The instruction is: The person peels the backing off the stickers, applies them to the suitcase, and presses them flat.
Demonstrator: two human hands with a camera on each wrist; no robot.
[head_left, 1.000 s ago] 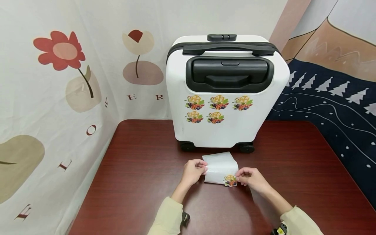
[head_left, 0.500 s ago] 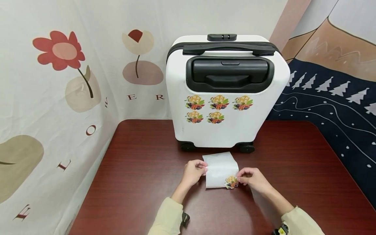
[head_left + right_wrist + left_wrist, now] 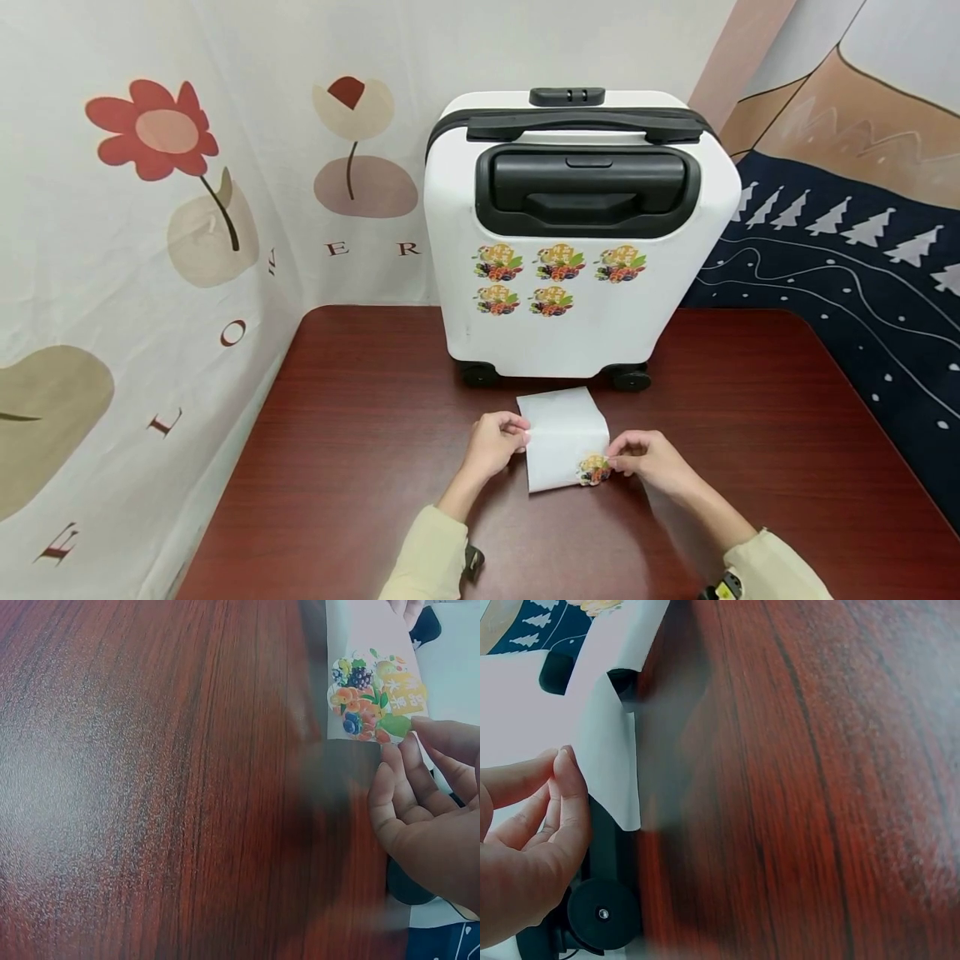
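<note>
Between the two hands is a white sheet of sticker backing paper [image 3: 558, 437], creased across its middle. A colourful fruit sticker [image 3: 593, 469] with yellow lettering sits at its near right corner. My left hand [image 3: 492, 443] pinches the sheet's left edge between thumb and index finger. The right hand [image 3: 647, 460] pinches the right edge with thumb and index fingertip, right beside the sticker. In the right wrist view the fruit sticker [image 3: 371, 696] shows grapes, peaches and berries, with the fingertips at its border. From the left wrist view, the backing paper [image 3: 604, 742] bends with its lower edge lifted.
Behind the sheet a white suitcase [image 3: 547, 346] with black handles and wheels stands upright on the red-brown wooden table [image 3: 360, 417]. Several matching fruit stickers [image 3: 558, 262] are on its front in two rows. Printed curtains [image 3: 255, 150] hang at the left and back.
The sheet's near edge has swung down toward the person, and the sticker has shifted slightly nearer and right. Both hands keep their pinch, with the right moving slightly right.
</note>
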